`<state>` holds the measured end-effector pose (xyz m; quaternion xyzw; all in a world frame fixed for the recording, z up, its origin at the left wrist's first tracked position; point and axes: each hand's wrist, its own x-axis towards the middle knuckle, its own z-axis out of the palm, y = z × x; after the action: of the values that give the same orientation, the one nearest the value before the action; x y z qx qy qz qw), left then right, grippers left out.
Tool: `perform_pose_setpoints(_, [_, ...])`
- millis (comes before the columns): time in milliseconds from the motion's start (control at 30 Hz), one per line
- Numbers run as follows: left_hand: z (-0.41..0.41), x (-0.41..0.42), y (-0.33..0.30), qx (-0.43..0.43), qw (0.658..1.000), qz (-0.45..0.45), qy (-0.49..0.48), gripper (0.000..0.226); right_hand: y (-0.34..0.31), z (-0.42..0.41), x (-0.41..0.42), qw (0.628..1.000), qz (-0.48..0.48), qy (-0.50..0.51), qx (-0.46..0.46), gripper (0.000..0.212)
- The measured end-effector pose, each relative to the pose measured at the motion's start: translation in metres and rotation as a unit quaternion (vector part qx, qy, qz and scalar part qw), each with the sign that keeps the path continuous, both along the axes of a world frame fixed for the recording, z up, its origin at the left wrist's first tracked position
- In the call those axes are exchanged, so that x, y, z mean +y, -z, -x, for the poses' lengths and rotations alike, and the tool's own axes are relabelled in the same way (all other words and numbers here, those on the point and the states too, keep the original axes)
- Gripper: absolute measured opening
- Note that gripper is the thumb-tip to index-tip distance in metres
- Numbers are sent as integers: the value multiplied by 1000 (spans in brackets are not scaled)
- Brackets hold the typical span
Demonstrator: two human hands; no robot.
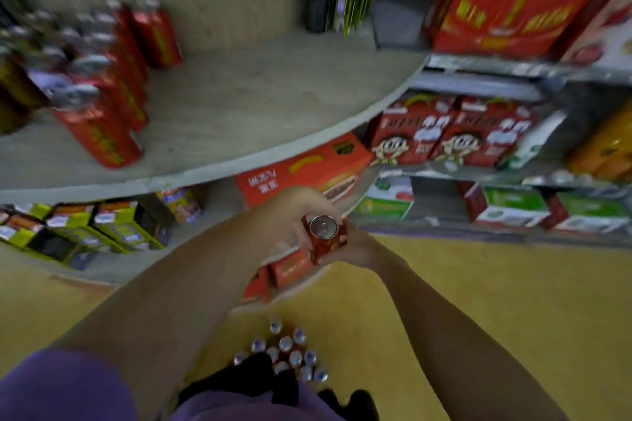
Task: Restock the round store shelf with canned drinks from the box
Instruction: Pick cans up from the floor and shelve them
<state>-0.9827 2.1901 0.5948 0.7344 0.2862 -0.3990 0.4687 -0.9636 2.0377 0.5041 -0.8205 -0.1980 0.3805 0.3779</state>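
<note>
Both hands — the left hand point(294, 212) and right hand point(355, 246) — grip one red can point(325, 237) below the round shelf point(239, 106), above the box's cans point(290, 352) — apparently mid-carry, with a lift onto bare board beside the standing row point(102, 79) next.

red can point(325, 237) upright, below round shelf point(239, 113)

blurred print everywhere, no readable text
</note>
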Motion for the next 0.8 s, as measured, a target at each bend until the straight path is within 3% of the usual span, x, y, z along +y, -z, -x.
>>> perform_pose_setpoints(133, [-18,-5,-62,-69,997,-18,10,50,-63,-30,-5,999,-35,23,-31,105])
perform_pose_setpoints(267, [-30,-10,-117,-99,994,-35,3,51,-130,-41,-7,996,-73,14,-55,80])
perform_pose_setpoints(367, [-41,-2,-145,-123,992,-39,-8,72,-163,-47,-4,992,-101,13,-69,72])
perform_pose_setpoints(500, [-40,12,-176,-162,983,-82,6,78,-188,-54,1,988,-143,29,-50,58])
perform_pose_setpoints(667, [-26,35,-191,-197,976,-82,-36,70,-201,-51,24,979,-188,34,-65,60])
perform_pose_setpoints(733, [-19,46,-193,-194,977,-87,-30,73,-204,-47,40,979,-190,19,-73,55])
perform_pose_setpoints(800, [-14,61,-194,-190,978,-85,-25,78,-205,-43,57,978,-187,19,-88,63])
